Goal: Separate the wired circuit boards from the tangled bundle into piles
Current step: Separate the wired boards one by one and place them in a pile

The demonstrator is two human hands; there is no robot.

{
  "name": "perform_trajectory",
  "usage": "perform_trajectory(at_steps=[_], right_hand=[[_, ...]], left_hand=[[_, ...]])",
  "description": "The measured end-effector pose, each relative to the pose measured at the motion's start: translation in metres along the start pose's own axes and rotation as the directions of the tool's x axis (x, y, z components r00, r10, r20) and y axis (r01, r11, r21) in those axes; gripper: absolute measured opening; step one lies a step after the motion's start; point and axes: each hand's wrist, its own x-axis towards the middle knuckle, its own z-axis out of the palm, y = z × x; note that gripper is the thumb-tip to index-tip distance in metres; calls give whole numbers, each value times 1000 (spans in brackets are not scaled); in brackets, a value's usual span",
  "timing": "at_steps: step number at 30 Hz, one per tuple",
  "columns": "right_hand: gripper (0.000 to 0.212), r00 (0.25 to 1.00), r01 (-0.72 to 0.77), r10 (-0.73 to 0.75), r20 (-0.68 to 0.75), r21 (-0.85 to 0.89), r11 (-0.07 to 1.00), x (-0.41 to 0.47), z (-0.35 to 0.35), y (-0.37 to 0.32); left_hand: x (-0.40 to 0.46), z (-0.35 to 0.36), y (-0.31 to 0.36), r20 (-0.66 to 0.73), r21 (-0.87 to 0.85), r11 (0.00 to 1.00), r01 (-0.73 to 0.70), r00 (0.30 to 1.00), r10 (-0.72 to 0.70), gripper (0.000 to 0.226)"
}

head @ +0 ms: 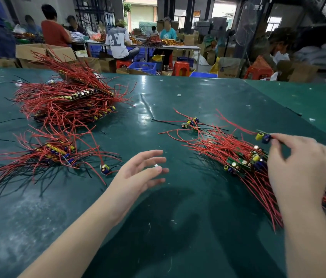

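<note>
Both forearms reach over the green table (pixel 178 227): the left hand (pixel 138 173) hovers empty with fingers spread, while the right hand (pixel 298 167) pinches one wired circuit board (pixel 263 137) above the tangled bundle (pixel 238 155). Extraction looks under way. Next, its red wires must slide free before it joins a sorted pile (pixel 54 153) at left.

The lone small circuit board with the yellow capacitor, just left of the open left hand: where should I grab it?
Pinch the small circuit board by its bare edges, coming from the right, where the left hand hovers. Its red and black wires trail left and back, so that side is probably freest.
</note>
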Motion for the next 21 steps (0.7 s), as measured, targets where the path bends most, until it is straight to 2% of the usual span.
perform_trajectory(at_steps=[4, 8, 11, 14, 15, 17, 19, 21], right_hand=[[27, 975, -153, 174, 138, -148, 977, -1, 4, 9], [41, 938, -176, 226, 262, -202, 964, -1, 6, 8], [44, 952, -134, 171, 255, -157, 978, -2, 9, 2], [49, 995, 12, -15, 95, 31, 999, -8, 12, -11], [50, 996, 80, -84, 40, 90, 993, -12, 12, -16], [46, 977, 212, -212, -20, 177, 961, -22, 15, -27], [39, 942, 330, -335, -22, 231, 915, -32, 21, -36], [33, 902, 409, -431, 8, 296, 863, -42, 26, -44]], left_hand=[[2, -7, 1, -60, 69, 997, -34, 997, 38, 26], [8, -16, 8, -273, 81, 991, -111, 953, 129, 25], [12, -31, 19, -484, 50, 971, -234, 844, 229, 31], [12, -49, 27, -635, 174, 943, -284, 700, 328, 36], [12, -54, 28, -656, 256, 935, -246, 666, 355, 36], [14, -63, 27, -647, 447, 891, -73, 662, 378, 29], [17, -69, 22, -597, 647, 745, 160, 714, 365, 16], [18, -71, 17, -518, 790, 541, 290, 788, 334, 19]])
